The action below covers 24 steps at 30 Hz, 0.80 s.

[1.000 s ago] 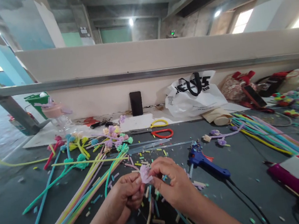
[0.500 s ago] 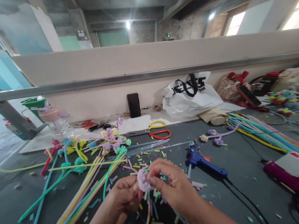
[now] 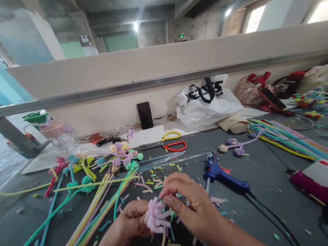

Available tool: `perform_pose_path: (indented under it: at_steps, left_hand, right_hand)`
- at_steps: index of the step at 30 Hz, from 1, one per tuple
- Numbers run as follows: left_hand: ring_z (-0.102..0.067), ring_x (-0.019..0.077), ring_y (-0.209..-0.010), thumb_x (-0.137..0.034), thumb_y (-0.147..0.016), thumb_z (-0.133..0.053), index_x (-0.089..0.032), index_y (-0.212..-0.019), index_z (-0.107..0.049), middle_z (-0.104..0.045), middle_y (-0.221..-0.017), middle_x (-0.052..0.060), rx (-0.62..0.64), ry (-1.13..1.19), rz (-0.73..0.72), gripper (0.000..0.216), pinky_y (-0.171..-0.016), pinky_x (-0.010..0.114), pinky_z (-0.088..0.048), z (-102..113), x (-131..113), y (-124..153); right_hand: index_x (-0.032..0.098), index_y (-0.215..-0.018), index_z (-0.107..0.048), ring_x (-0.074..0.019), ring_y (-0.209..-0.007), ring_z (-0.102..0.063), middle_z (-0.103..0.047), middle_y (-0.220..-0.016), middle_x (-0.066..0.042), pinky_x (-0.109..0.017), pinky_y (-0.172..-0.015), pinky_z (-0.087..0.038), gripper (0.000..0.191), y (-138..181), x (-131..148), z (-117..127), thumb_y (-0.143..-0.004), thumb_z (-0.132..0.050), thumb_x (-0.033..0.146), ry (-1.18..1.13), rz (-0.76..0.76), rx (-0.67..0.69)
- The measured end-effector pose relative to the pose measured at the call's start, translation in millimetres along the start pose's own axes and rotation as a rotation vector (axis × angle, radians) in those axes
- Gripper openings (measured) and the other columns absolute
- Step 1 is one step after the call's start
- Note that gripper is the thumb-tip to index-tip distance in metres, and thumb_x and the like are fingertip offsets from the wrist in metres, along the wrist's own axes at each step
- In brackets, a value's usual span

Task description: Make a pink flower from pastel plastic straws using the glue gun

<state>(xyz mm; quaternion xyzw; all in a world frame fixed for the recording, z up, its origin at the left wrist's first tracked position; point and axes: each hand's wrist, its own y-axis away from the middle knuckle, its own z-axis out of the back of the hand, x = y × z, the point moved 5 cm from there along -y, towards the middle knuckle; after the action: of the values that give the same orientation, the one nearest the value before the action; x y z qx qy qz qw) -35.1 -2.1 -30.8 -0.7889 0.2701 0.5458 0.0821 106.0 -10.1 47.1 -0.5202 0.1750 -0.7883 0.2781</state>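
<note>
A pale purple flower (image 3: 156,216) of fuzzy pipe cleaner, its petals spread out, is held low over the middle of the table. My left hand (image 3: 132,223) grips it from the left, with the fingertips partly hidden behind the petals. Thumb and forefinger of my right hand (image 3: 190,204) pinch together at the flower's upper right edge. Below the flower lie cut pipe-cleaner pieces (image 3: 163,245). Left of my hands runs a bundle of long coloured pipe cleaners (image 3: 83,220).
A blue glue gun (image 3: 226,177) lies right of my hands, a magenta tool (image 3: 326,189) farther right. Scissors (image 3: 175,146), finished flowers (image 3: 121,155) and a phone (image 3: 145,115) are toward the back. A white bag (image 3: 206,102) stands against the panel.
The flower has turned and come slightly lower, so its separate petals now show. My left hand has shifted a little down, while my right hand stays at the flower's edge.
</note>
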Motion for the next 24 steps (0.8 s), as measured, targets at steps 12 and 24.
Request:
perform_pose_path:
  at_steps: [12, 24]
  left_hand:
    - [-0.032, 0.0056, -0.045, -0.039, -0.059, -0.072, -0.009, -0.053, -0.063, -0.045, -0.046, -0.001, 0.018, -0.069, 0.006, 0.032, -0.046, 0.020, -0.023, -2.9, -1.8, 2.5]
    - [-0.035, 0.0084, -0.052, -0.041, -0.065, -0.067, -0.009, -0.057, -0.062, -0.045, -0.054, 0.001, 0.152, -0.162, 0.048, 0.033, -0.050, 0.021, -0.026, -4.0, -3.6, 1.9]
  right_hand:
    - [0.019, -0.083, -0.062, -0.0169, -0.084, -0.055, -0.060, -0.081, -0.003, -0.033, -0.082, -0.036, 0.007, 0.4, 13.8, 2.5, -0.078, -0.058, 0.020, 0.027, 0.101, 0.086]
    - [0.015, -0.069, -0.063, -0.0122, -0.069, -0.056, -0.060, -0.071, -0.002, -0.024, -0.066, -0.040, 0.011, -4.7, -4.4, -6.4, -0.077, -0.057, 0.016, -0.019, -0.096, 0.205]
